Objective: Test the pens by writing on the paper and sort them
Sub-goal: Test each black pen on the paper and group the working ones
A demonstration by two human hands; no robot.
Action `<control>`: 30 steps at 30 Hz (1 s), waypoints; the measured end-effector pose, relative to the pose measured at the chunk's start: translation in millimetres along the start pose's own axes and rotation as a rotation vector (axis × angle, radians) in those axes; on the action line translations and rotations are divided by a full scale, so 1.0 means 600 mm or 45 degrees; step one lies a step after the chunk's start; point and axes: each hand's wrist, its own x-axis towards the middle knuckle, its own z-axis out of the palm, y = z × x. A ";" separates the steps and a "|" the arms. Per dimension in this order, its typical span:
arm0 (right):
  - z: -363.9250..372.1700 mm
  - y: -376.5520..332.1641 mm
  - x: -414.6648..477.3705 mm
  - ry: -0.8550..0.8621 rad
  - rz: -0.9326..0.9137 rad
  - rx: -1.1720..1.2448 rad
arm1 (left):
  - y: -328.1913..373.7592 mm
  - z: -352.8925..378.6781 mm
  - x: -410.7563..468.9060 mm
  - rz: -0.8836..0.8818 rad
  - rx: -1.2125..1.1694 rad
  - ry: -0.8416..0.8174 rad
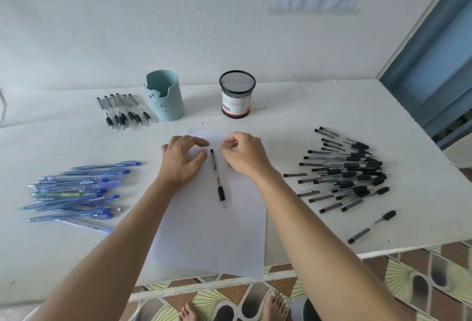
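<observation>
Lying on the white paper [209, 239] between the two hands is a single black pen [217, 177]. It has a clear barrel, a black plug at its far end, a black rubber grip and a metal tip that points back toward the person.

The left hand [184, 160] rests on the sheet just beside the pen, its fingers loosely arched and holding nothing. The right hand [242, 154] sits on the pen's other side with its fingers curled under; whether they pinch anything cannot be told.

On the surface [38, 257], a heap of black pens [347, 175] lies to the right and a pile of blue pens [76, 193] to the left. A short row of black pens [122, 110] lies beside a pale blue holder [165, 96], with a black mesh cup [237, 94] near it.
</observation>
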 end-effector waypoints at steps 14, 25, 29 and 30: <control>0.009 0.096 -0.036 -0.101 -0.132 -0.706 | 0.017 0.005 0.010 -0.223 0.065 -0.089; 0.012 0.099 -0.039 -0.053 -0.163 -0.769 | 0.067 -0.047 0.020 -0.423 -1.477 0.107; 0.010 0.099 -0.038 -0.052 -0.153 -0.749 | 0.054 -0.064 0.024 -0.418 -1.712 0.244; 0.011 0.100 -0.038 -0.051 -0.150 -0.744 | 0.047 -0.067 0.024 -0.412 -1.725 0.321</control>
